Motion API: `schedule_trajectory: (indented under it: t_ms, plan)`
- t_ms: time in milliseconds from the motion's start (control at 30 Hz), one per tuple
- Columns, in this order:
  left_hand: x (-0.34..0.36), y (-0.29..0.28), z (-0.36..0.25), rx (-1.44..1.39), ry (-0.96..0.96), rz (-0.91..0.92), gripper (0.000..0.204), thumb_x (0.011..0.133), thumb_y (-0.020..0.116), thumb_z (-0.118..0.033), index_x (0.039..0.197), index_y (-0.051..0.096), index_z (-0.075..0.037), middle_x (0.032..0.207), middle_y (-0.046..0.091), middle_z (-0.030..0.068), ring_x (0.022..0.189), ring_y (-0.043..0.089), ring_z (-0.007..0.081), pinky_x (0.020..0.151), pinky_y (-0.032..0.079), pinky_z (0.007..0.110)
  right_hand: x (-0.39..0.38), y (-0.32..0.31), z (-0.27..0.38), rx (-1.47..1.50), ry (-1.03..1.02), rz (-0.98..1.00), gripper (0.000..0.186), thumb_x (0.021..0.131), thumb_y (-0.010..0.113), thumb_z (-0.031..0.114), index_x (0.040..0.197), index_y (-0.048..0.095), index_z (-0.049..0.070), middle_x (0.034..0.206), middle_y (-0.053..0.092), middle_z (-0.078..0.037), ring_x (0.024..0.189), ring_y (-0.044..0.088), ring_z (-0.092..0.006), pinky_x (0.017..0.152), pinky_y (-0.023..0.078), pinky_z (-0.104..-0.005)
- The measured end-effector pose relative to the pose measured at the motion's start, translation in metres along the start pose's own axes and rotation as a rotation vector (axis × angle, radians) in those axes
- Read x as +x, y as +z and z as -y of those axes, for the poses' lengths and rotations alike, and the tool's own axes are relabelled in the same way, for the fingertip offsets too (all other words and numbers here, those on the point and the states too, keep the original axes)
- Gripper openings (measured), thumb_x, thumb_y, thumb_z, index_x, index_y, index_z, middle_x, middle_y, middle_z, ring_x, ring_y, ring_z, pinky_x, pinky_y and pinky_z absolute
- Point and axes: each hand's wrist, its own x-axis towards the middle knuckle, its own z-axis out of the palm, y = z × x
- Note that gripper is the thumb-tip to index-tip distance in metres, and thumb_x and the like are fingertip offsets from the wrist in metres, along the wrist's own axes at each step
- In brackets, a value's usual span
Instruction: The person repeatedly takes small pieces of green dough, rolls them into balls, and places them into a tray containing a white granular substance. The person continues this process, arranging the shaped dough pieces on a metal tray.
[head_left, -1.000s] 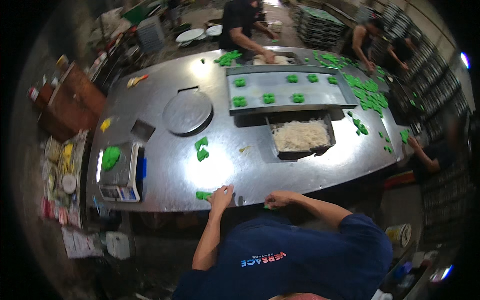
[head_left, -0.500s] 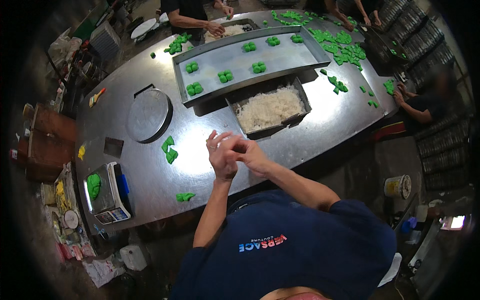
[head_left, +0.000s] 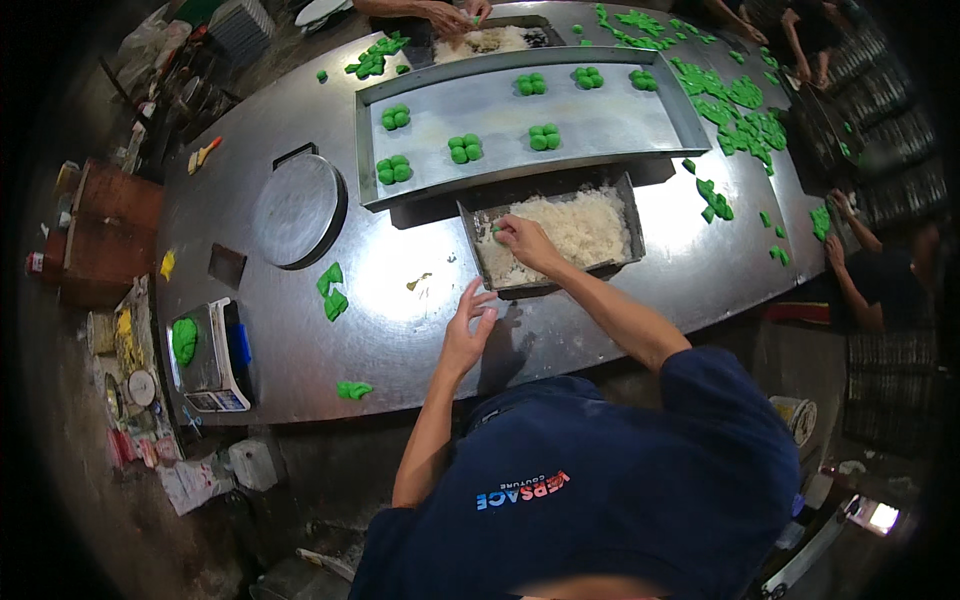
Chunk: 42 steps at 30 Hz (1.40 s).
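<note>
Right hand [head_left: 525, 243] was nearly closed, pinching a small green bit [head_left: 496, 229] over the pale shreds [head_left: 590, 225] in the dark tray [head_left: 636, 225]. Left hand [head_left: 464, 338] was loosely open, empty afaict, near the metal desk's [head_left: 280, 350] front edge. Long tray [head_left: 445, 100] behind had green ball clusters [head_left: 465, 149]. The green bit was mostly hidden, and a co-worker [head_left: 405, 9] got cut off up top.

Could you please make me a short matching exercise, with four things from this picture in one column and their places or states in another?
1. Right hand
2. Left hand
3. Scale
4. Long tray

A. Bears a green lump
B. Over the box of pale crumbs
C. Holds seven green clusters
D. Open, apparently empty

Pairs: 1-B; 2-D; 3-A; 4-C
</note>
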Motion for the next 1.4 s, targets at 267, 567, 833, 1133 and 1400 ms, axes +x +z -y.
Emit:
schedule_trajectory:
  t_ms: [267, 567, 833, 1133, 1400]
  plan:
    - [0.017, 0.004, -0.004, 0.121, -0.021, -0.231, 0.037, 0.102, 0.054, -0.020, 0.132, 0.057, 0.000, 0.117, 0.068, 0.0155, 0.107, 0.064, 0.0212, 0.096, 0.049, 0.035, 0.035, 0.007, -0.047, -0.683, -0.553, 0.263, 0.025, 0.084, 0.059, 0.007, 0.108, 0.060, 0.002, 0.103, 0.063, -0.017, 0.098, 0.062, -0.0369, 0.087, 0.046, -0.0476]
    - [0.036, 0.000, -0.015, 0.056, -0.066, -0.246, 0.034, 0.104, 0.052, -0.023, 0.128, 0.060, 0.000, 0.117, 0.068, 0.0135, 0.109, 0.064, 0.0200, 0.095, 0.048, 0.033, 0.061, -0.097, 0.029, 0.378, 0.152, 0.367, 0.033, 0.086, 0.075, 0.012, 0.115, 0.065, -0.001, 0.103, 0.069, -0.007, 0.090, 0.065, -0.0131, 0.080, 0.053, -0.0316]
    - [0.081, 0.020, -0.035, -0.093, 0.043, -0.189, 0.041, 0.105, 0.049, -0.026, 0.138, 0.049, -0.001, 0.124, 0.064, 0.0148, 0.111, 0.062, 0.0206, 0.099, 0.047, 0.033, 0.012, -0.070, -0.015, 0.563, 0.497, 0.177, 0.032, 0.091, 0.070, 0.012, 0.121, 0.063, 0.000, 0.106, 0.068, -0.008, 0.097, 0.065, -0.0189, 0.090, 0.051, -0.0355]
    - [0.103, 0.029, -0.027, -0.683, -0.223, -0.258, 0.052, 0.107, 0.041, -0.041, 0.137, 0.049, 0.000, 0.127, 0.057, 0.0108, 0.119, 0.054, 0.0211, 0.102, 0.044, 0.038, -0.016, -0.023, 0.047, 0.914, 0.375, 0.200, 0.030, 0.094, 0.064, 0.009, 0.123, 0.060, 0.004, 0.117, 0.063, -0.006, 0.106, 0.061, -0.0153, 0.090, 0.050, -0.0320]
    - [0.055, -0.009, -0.024, -0.360, -0.073, -0.396, 0.054, 0.096, 0.066, -0.017, 0.140, 0.046, 0.007, 0.133, 0.058, 0.0170, 0.120, 0.057, 0.0212, 0.102, 0.046, 0.033, -0.026, 0.002, 0.082, 0.348, 0.066, 0.195, 0.036, 0.089, 0.063, 0.005, 0.126, 0.061, 0.003, 0.120, 0.062, -0.014, 0.111, 0.060, -0.0237, 0.089, 0.050, -0.0350]
